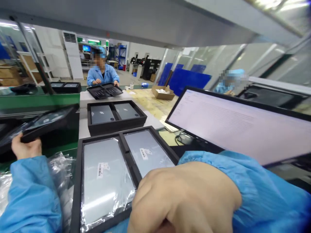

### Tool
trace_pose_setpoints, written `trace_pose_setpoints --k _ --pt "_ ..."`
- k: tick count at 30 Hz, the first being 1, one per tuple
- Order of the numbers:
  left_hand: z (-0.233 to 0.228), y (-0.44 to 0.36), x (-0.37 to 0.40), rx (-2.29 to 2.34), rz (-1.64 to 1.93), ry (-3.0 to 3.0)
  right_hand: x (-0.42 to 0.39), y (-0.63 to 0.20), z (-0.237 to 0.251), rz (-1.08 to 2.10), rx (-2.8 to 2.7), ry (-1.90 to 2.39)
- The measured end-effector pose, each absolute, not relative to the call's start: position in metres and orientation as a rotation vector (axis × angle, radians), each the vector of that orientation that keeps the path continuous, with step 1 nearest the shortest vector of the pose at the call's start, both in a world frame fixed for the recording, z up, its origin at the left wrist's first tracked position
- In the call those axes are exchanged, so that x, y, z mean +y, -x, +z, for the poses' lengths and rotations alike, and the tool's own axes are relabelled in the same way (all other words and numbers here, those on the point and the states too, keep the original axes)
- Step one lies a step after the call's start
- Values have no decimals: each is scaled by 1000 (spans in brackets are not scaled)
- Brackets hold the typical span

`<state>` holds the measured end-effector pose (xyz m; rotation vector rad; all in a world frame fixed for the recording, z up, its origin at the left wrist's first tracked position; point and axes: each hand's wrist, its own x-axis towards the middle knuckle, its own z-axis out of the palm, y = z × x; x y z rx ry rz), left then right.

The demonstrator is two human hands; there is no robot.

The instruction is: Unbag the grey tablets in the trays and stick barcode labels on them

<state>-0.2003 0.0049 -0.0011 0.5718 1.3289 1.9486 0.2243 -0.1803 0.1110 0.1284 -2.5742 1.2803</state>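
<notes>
My left hand grips the near end of a black tray at the far left, held tilted above the green conveyor edge. My right hand is close to the camera, fingers curled, over the near right corner of a black two-slot tray. That tray holds two grey tablets in clear bags: one at the left with a barcode label, one at the right. What the right fingers hold is hidden.
A second black tray with two grey tablets lies behind. A monitor stands at the right. Crumpled clear bags lie at the left. A co-worker in blue handles another tray further back. A cardboard box sits beyond.
</notes>
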Motion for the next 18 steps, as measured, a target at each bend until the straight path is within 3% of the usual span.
trace_pose_setpoints --k 6,9,13,18 --pt "36 186 -9 1188 2024 -714 -208 -250 130 1136 -2468 283" --pt "57 159 -33 1062 2053 -680 -196 -265 116 1025 -2233 649" --pt "78 98 -87 992 2003 -683 -160 -275 82 1325 -1723 1089" --pt "76 19 -157 1015 1753 -855 -150 -268 75 1679 -1142 1067"
